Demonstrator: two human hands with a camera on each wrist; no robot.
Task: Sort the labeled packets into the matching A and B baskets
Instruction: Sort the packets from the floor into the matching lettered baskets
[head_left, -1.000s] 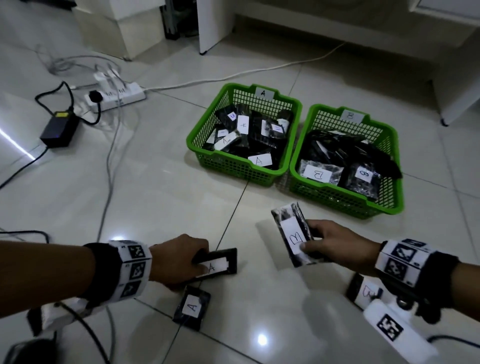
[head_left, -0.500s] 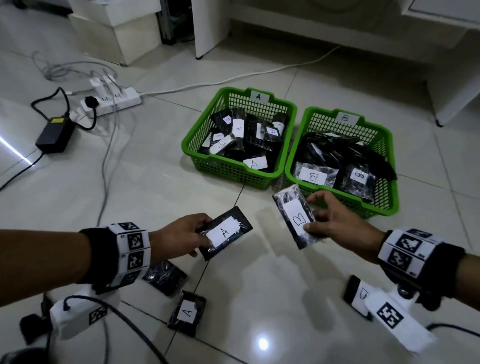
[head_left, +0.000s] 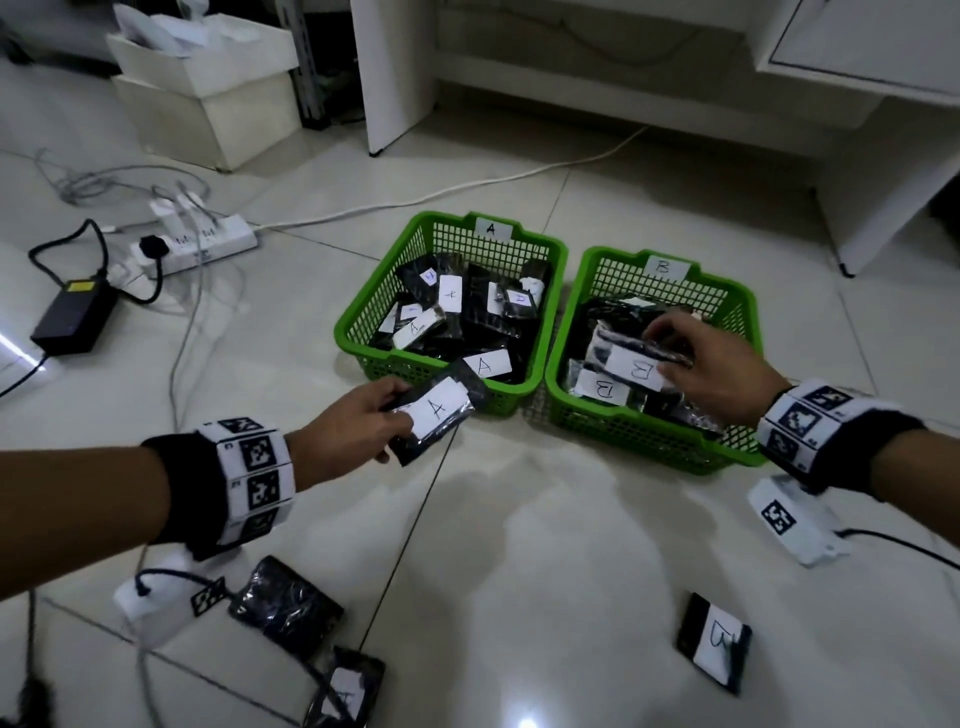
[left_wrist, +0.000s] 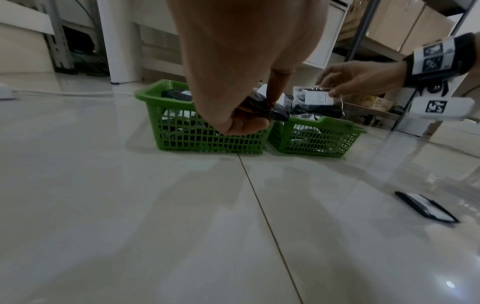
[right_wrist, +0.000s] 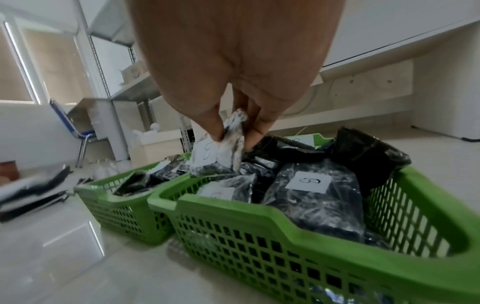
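- At nine o'clock on the tiled floor (head_left: 519, 519), a black power adapter (head_left: 72, 314) and a white power strip (head_left: 202, 244) sit amid loose cables, well apart from the sorting.
- At seven o'clock, an unlabelled-side black plastic packet (head_left: 285, 605) and a black packet with a white label (head_left: 345, 688) lie on the floor, not yet sorted; the label reads unclearly here.
- The left hand (head_left: 348, 428) pinches a black plastic packet with a white "A" label (head_left: 436, 415) by its near end, hanging just short of the near rim of the green mesh basket tagged A (head_left: 363, 312), at twelve o'clock.
- Risk: the packet is outside the rim; letting go now would likely drop it on the floor or leave it perched on the edge.
- The right hand (head_left: 711, 371) grips a clear-and-black packet with a white "B" label (head_left: 631, 364) between thumb and fingers, over the contents of the green mesh basket tagged B (head_left: 748, 317), at one o'clock.
- Risk: that basket looks heaped, so a packet dropped on top could slide over the wall; the baskets touch, so it might spill into A.
- At five o'clock, one black packet marked "B" (head_left: 714, 642) waits on the floor.
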